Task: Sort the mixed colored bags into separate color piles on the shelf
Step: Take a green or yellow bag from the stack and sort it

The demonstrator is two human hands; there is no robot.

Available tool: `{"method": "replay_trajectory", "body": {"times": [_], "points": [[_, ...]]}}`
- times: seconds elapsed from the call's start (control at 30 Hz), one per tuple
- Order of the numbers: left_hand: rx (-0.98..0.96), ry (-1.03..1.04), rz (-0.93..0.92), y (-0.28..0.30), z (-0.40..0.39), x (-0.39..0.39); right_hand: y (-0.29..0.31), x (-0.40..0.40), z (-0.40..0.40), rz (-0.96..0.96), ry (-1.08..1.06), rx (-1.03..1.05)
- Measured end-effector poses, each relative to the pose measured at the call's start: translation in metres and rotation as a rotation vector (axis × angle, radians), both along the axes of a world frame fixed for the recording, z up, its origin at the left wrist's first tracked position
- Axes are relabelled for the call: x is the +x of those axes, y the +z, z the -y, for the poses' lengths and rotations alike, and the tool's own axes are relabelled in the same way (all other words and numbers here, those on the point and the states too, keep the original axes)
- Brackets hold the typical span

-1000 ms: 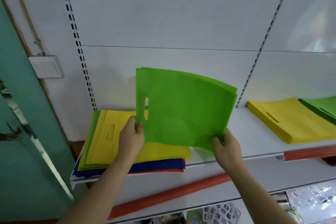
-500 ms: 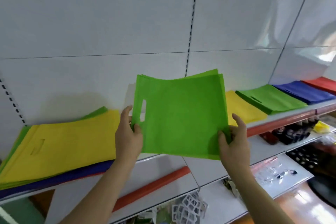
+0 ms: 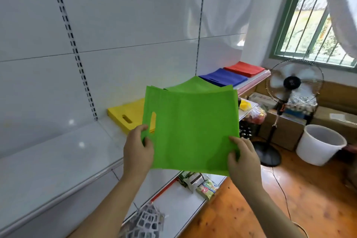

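Observation:
I hold a thin stack of green bags (image 3: 191, 129) upright in front of the shelf (image 3: 58, 160). My left hand (image 3: 138, 150) grips its lower left corner near the handle slot. At the lower right corner my right hand (image 3: 243, 157) pinches the bags. Behind the held bags lie sorted piles on the shelf: a yellow pile (image 3: 127, 118), a green pile (image 3: 193, 84) mostly hidden by the held bags, a blue pile (image 3: 224, 79) and a red pile (image 3: 244, 68).
A lower shelf (image 3: 179, 205) holds packets and a grey mesh item (image 3: 144, 222). To the right stand a pedestal fan (image 3: 289, 91), a white bucket (image 3: 320, 145) and cardboard boxes on a wooden floor. A barred window (image 3: 316, 21) is at the upper right.
My view and both hands swung right along the shelf with the green bags. The mixed pile at the left has left the view; the blue and red piles, fan and window came in.

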State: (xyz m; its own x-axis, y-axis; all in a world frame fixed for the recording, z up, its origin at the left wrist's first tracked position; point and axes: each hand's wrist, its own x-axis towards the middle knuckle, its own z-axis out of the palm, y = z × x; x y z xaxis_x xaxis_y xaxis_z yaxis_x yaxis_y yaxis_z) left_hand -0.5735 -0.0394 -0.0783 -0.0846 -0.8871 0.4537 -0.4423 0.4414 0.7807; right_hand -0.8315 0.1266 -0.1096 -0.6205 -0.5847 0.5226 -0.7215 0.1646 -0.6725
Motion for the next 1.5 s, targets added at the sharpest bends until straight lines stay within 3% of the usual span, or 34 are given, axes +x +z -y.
{"method": "replay_trajectory", "body": {"times": [0.33, 0.73, 1.17, 1.5], "points": [[0.036, -0.124, -0.002, -0.006, 0.078, -0.153, 0.012, -0.142, 0.053, -0.063, -0.157, 0.038], [0.055, -0.052, 0.139, 0.001, 0.177, -0.245, 0.022, -0.261, 0.184, -0.098, -0.084, 0.087], [0.147, 0.330, 0.210, -0.013, 0.222, -0.325, 0.014, -0.377, 0.350, -0.107, 0.324, 0.192], [0.281, 0.523, 0.355, -0.019, 0.243, -0.336, 0.016, -0.387, 0.420, -0.162, 0.545, 0.331]]}}
